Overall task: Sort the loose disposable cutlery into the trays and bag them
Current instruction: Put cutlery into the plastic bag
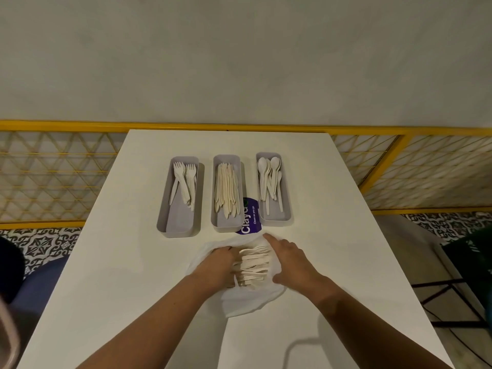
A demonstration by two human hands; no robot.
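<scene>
the left hand [218, 265] is curling its fingers round a bundle of forks [253, 266] inside the white bag [250, 302] on the near table [127, 262], the right hand [290, 259] is pressing open-fingered on the bag's right edge, and sorting is looking finished while bagging is just beginning, with the far fork tray [179, 222], knife tray [226, 225] and spoon tray [275, 217] waiting loaded.

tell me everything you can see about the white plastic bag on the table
The thin, translucent white plastic bag lies crumpled on the white table, near the person, its mouth spread open. A bundle of cream disposable forks lies inside. The left hand grips that bundle within it; the right hand rests on its right side. Its far edge reaches a purple label.
</scene>
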